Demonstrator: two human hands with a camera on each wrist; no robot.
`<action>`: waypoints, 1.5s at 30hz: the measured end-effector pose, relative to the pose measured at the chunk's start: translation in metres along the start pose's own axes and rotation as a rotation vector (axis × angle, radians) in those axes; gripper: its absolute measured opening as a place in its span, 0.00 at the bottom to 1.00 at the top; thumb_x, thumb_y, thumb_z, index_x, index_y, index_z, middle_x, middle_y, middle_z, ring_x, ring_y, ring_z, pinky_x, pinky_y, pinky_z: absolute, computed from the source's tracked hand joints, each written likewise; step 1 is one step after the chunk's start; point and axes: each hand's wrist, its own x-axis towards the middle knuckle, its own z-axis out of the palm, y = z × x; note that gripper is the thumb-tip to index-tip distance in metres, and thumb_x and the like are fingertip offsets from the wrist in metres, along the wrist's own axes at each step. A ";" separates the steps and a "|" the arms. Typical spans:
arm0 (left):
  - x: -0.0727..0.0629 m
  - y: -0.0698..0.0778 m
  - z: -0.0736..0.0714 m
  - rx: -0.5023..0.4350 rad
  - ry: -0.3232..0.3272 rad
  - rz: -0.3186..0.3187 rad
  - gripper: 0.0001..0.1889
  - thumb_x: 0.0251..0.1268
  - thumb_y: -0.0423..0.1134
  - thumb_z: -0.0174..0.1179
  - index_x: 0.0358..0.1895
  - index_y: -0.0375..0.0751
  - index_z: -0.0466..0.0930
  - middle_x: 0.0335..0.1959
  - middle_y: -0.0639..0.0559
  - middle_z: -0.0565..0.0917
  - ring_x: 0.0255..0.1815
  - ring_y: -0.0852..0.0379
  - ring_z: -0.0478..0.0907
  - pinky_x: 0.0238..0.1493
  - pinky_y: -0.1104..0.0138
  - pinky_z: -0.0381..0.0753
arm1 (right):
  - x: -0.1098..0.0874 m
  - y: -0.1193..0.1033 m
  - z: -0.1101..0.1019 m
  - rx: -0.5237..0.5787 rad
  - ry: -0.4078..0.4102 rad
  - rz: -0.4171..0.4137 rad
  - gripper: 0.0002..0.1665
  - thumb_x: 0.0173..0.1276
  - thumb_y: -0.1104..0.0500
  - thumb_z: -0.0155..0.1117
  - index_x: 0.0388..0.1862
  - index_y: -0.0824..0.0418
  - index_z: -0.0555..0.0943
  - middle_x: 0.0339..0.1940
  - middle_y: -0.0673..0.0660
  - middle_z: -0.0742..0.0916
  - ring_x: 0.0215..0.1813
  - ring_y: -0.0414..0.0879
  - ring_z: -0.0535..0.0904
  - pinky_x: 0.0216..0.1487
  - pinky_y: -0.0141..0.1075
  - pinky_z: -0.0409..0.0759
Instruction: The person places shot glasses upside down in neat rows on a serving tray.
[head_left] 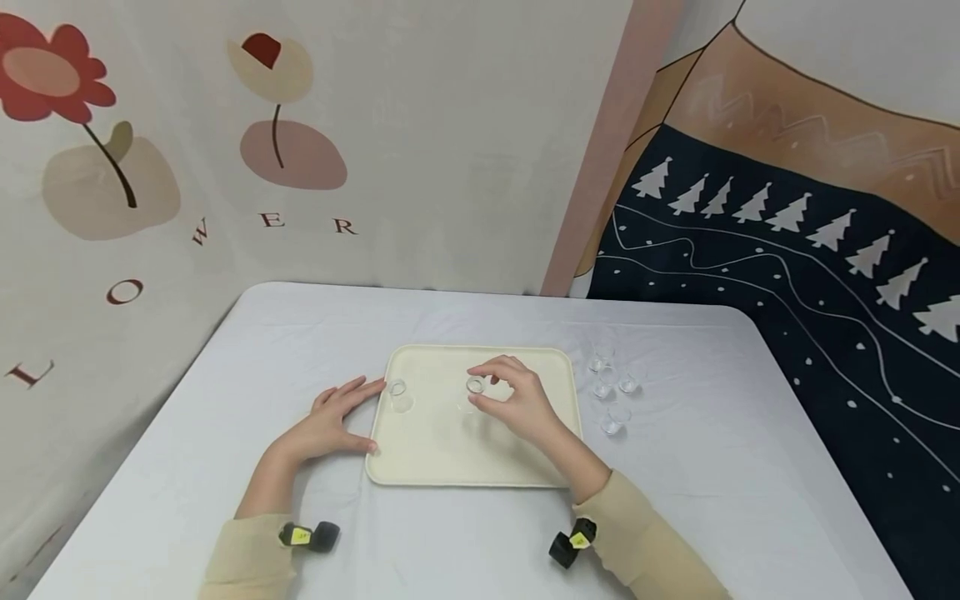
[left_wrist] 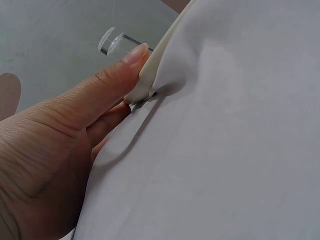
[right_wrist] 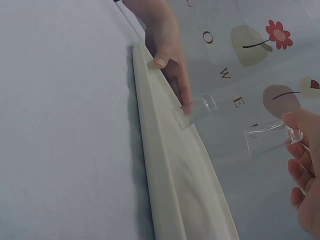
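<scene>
My right hand (head_left: 521, 400) pinches a small clear cup (head_left: 475, 386) between thumb and fingers, low over the middle of a cream tray (head_left: 427, 468). In the right wrist view, the fingers grip the held cup (right_wrist: 265, 141) at its narrower end, and its wider end points down towards the tray. A second clear cup (head_left: 401, 399) stands near the tray's left edge, narrower end up. My left hand (head_left: 330, 425) lies spread along that edge, touching it with fingertips and thumb. In the left wrist view, the thumb (left_wrist: 107, 82) presses at the tray rim.
Several more clear cups (head_left: 613, 419) stand grouped on the white-covered table (head_left: 450, 542), just right of the tray. Behind the table hang a printed flower curtain (head_left: 450, 167) and a dark cloth (head_left: 750, 242) with white trees.
</scene>
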 end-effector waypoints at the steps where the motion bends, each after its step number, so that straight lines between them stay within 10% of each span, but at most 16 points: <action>1: 0.000 0.000 0.000 0.000 0.001 -0.001 0.54 0.36 0.58 0.75 0.73 0.50 0.61 0.75 0.38 0.52 0.74 0.34 0.37 0.65 0.35 0.36 | 0.001 0.000 0.003 0.003 -0.001 0.007 0.17 0.54 0.66 0.74 0.45 0.59 0.85 0.41 0.49 0.85 0.40 0.52 0.75 0.38 0.52 0.74; 17: -0.001 0.000 0.000 0.012 0.006 0.000 0.55 0.35 0.59 0.75 0.73 0.50 0.61 0.74 0.38 0.54 0.74 0.34 0.38 0.65 0.35 0.37 | 0.018 0.010 0.045 -0.018 -0.018 0.082 0.17 0.54 0.65 0.74 0.45 0.60 0.86 0.42 0.50 0.85 0.39 0.46 0.76 0.39 0.33 0.74; 45: 0.000 -0.001 0.000 0.014 0.003 -0.029 0.54 0.36 0.59 0.75 0.73 0.53 0.60 0.75 0.38 0.51 0.73 0.32 0.36 0.62 0.31 0.39 | 0.021 0.026 0.070 -0.093 -0.101 0.214 0.20 0.56 0.59 0.75 0.49 0.55 0.85 0.44 0.46 0.84 0.41 0.41 0.74 0.38 0.31 0.75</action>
